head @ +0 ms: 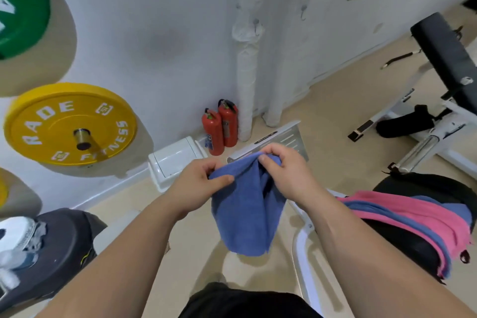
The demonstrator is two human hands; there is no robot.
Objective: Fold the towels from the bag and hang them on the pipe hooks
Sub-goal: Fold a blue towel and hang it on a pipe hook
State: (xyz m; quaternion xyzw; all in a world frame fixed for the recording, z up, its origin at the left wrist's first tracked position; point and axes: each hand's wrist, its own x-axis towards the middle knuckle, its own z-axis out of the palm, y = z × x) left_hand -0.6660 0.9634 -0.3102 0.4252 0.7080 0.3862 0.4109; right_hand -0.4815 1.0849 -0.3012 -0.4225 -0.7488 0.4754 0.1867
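Blue towel (247, 209): hangs in mid-air between both hands, in front of the person and above the pale floor. Its top edge is bunched and the rest droops freely.
Why held so: letting the cloth hang by its top edge probably lets its own weight pull it straight, so the edges can be matched for a fold.
Left hand (198, 186): pinches the towel's left top corner, with the thumb pressed across the cloth against curled fingers.
Right hand (286, 170): pinches the right top corner, its fingers curled over the edge and close together.
Arms: both bare forearms reach forward and angle inward. The hands are near each other but do not touch.
Folded stack (413, 217): pink and blue towels lie on a black padded seat just beside the right forearm. They are likely parked within reach until hanging.
Pipe (246, 72): wrapped in white, it stands upright against the wall ahead, well apart from the hands.
Hooks: one small hook (256, 24) sits on the pipe and another (303, 11) on the wall to its right. Both are bare.
Farther out: two red fire extinguishers (222, 128) stand at the foot of the pipe, with a white bin (175, 162) beside them. A yellow weight plate (69, 124) hangs on the left wall.
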